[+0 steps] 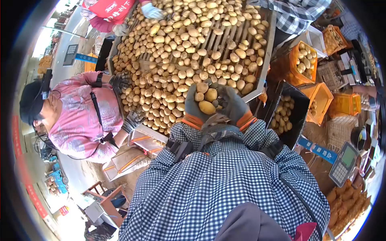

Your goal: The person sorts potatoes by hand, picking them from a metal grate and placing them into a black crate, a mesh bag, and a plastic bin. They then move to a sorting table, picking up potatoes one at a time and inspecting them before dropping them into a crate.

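My left hand point(192, 105) and my right hand point(234, 105), both in dark grey gloves with orange cuffs, are cupped together close to my chest. Between them rest several potatoes point(207, 107) of mixed sizes, pressed in by the curled fingers and palms. Just beyond my hands lies the slatted sorting table point(217, 39), covered with many loose potatoes point(161, 76). Its slats show through near the upper middle.
At my left, a person in pink point(80, 116) has gloved hands at the table edge. Other people's hands reach in from the far side. A black crate point(299, 116) and an orange-lined crate point(295, 66) of potatoes stand right, near a scale display point(343, 164).
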The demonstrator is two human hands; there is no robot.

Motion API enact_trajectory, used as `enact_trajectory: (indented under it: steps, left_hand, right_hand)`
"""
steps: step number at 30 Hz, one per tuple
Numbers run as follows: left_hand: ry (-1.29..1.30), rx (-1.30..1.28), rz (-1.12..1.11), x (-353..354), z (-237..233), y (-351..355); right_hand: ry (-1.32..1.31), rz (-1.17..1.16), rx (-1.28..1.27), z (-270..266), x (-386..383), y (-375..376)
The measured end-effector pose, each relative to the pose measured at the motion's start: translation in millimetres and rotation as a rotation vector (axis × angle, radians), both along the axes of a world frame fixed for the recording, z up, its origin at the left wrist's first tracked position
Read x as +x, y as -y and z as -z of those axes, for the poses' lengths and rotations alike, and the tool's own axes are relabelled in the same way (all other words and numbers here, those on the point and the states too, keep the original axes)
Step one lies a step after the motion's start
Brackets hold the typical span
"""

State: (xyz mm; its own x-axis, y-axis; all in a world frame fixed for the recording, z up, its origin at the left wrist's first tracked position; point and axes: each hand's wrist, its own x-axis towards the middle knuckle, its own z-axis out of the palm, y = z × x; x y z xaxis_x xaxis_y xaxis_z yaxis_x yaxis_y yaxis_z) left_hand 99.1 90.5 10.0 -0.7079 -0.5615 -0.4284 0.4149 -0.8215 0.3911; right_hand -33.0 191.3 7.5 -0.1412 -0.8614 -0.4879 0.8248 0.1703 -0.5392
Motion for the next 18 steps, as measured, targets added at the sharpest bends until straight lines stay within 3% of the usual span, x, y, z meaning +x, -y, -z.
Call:
enact_trajectory:
  steps: [2, 3, 5, 6, 7, 9, 10, 11, 13, 15, 17, 18]
  left_hand:
    - [0.056, -0.07, 0.071, -8.8, -5.8, -9.1]
    - [0.061, -0.067, 0.079, -9.2, 13.8, -11.6]
    - [0.331, -0.956, 0.303, -9.4, 70.1, -11.8]
    - [0.594, -1.019, 0.285, -27.8, 37.4, -26.8]
    - [0.786, -1.155, 0.272, -40.3, 0.7, -42.5]
    - [0.868, -1.426, 0.24, -50.5, -2.5, -54.2]
    - [0.871, -1.548, 0.31, -52.5, -6.0, -55.7]
    - [0.861, -1.551, 0.316, -55.0, -7.9, -58.4]
    - [0.843, -1.761, 0.53, -52.7, -13.4, -64.5]
    - [0.679, -1.59, 0.68, -52.5, -0.5, -47.8]
    - [0.506, -1.944, 0.409, -37.4, 16.8, -35.9]
    - [0.451, -1.364, 0.381, -35.8, 13.1, -38.9]
  right_hand:
    - [0.064, -0.011, 0.08, 8.6, 8.5, -9.0]
    - [0.069, -0.004, 0.082, 14.6, 10.9, -15.9]
    - [-0.232, 0.07, -0.18, 22.7, 15.1, -25.3]
    - [-0.214, 0.056, 0.052, -10.7, 10.1, -27.9]
    - [-0.212, 0.058, 0.035, 2.1, 7.9, -27.9]
    - [0.443, 0.199, -0.163, 28.4, 3.2, -25.8]
    - [0.457, 0.261, -0.18, 27.9, 2.3, -32.9]
    - [0.454, 0.27, -0.18, 37.8, -1.5, -37.0]
    - [0.623, 0.245, -0.274, 66.2, -8.9, -49.6]
    - [0.663, 0.256, -0.264, 78.5, -16.2, -62.0]
    - [0.711, 0.191, -0.202, 73.5, -24.9, -82.0]
    - [0.572, 0.208, -0.144, 53.0, -27.9, -90.7]
